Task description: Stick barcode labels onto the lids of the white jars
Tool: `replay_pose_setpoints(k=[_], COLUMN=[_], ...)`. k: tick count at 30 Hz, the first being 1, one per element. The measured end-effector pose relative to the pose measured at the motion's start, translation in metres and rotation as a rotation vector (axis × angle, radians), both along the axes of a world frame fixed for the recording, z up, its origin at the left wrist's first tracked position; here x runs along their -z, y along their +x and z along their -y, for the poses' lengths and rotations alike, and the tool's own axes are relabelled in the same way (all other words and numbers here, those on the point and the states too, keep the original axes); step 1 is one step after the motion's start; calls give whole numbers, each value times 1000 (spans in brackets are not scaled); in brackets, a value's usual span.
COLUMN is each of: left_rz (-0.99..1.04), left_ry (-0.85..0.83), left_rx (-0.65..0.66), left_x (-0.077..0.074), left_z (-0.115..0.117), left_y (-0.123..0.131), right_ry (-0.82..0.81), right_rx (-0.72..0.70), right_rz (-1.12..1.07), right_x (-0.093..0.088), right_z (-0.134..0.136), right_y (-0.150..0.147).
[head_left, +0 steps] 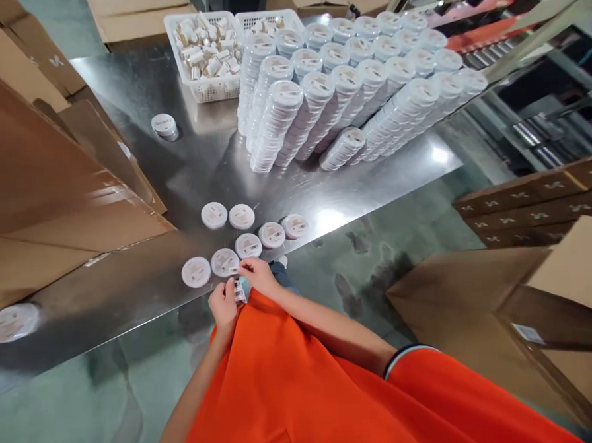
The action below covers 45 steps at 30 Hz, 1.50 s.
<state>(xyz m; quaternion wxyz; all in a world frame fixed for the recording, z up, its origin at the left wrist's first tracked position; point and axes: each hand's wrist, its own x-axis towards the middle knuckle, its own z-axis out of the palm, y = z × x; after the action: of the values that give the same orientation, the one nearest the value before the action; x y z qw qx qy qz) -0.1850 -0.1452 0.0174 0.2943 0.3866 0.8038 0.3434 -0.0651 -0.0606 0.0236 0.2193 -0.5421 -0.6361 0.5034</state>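
Note:
My left hand [223, 304] is closed on a small sheet of barcode stickers [239, 292], close to my body at the table's near edge. My right hand [259, 275] pinches a small white sticker [234, 271] just above that sheet, beside a round lidded tub [225, 262]. Several more such tubs lie spread on the metal table: one tub [196, 272] to the left, another tub [248, 245] by my right fingertips, and two farther back. Some of their tops carry a small barcode label.
Tall stacks of round tubs [289, 96] fill the table's far right. Behind them stands a white basket [214, 90] of small white-and-gold pieces. A large open carton [66, 194] leans over the left side; another open carton [459, 305] is on the floor at right.

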Motion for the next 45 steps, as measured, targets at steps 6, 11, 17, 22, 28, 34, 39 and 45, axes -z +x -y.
replay_pose_setpoints(k=[6,11,17,22,28,34,39,45], left_rz=[-192,-378,-385,-360,-363,-354,-331,-42], left_ry=[30,-113,-160,-179,-185,-200,-158,23], left_rx=[316,494,512,508,523,551,503,208], left_x=[6,10,12,11,9,6,7,7], left_z=[0,-7,-8,-8,-8,-8,-8,-5], left_y=[-7,-2,-2,-4,-6,-7,-8,-15], right_ry=[99,49,52,122,279,338,293,232], right_rx=[-157,-309,-320,-332,-409,-400,-424,-302], right_rz=[413,622,683,729,800,836,793,464], right_x=[0,-1,0,2,-3,-2,1,-8], right_z=[-41,-50,-49,-47,-45,-59,-65,-43], right_y=[-10,-23,-29,-33,-37,-35,-31,-17])
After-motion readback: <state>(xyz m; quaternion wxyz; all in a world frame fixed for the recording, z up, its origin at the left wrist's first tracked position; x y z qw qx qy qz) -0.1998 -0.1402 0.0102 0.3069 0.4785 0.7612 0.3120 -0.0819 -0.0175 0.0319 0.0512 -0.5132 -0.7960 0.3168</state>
